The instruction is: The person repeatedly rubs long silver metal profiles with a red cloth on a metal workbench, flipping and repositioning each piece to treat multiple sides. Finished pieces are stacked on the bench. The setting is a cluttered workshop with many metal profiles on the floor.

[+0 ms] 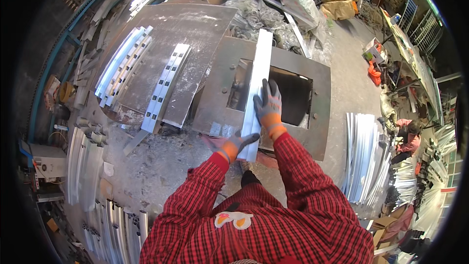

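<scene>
A long silvery metal profile (259, 63) lies lengthwise over a steel plate (320, 88) with a rectangular cut-out, its near end pointing at me. My left hand (237, 145), in a grey glove with an orange cuff, is closed on the profile's left edge close to that end. Its thumb reaches across the top; the other fingers are mostly hidden. Farther along, my right hand (269, 107), gloved alike, rests against the right edge with its fingers stretched out and spread.
Left of the plate, a dark metal sheet (195, 34) carries a profile with square holes (166, 85) and a bundle of similar profiles (124, 66). Long strips (360, 159) lie on the floor at right, near a crouching person (408, 139). Plastic sheeting (264, 17) lies heaped beyond.
</scene>
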A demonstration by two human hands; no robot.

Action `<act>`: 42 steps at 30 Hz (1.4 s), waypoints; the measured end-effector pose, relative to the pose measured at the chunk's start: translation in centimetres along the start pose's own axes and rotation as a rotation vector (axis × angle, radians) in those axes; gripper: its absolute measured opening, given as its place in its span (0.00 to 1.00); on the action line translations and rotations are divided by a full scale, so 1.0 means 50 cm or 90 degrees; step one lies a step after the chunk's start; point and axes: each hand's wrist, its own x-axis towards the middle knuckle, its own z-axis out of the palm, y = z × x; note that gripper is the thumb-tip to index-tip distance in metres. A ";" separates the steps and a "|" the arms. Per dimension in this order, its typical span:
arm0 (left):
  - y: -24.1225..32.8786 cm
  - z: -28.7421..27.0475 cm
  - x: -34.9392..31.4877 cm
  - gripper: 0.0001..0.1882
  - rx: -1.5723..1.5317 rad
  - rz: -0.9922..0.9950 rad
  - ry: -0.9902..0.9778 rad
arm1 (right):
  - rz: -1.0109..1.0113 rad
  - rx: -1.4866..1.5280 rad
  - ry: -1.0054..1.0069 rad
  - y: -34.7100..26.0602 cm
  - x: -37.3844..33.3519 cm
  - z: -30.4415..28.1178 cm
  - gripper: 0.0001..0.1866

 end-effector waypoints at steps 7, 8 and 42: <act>0.086 0.005 0.001 0.31 -0.277 -0.177 0.031 | -0.089 -0.163 -0.009 -0.037 0.088 0.023 0.42; -0.007 0.009 -0.018 0.32 -0.232 -0.125 0.054 | -0.107 -0.152 -0.012 -0.059 0.052 0.038 0.42; -0.033 0.052 -0.105 0.46 -0.333 -0.125 0.101 | -0.011 -0.134 -0.012 -0.065 -0.064 0.049 0.41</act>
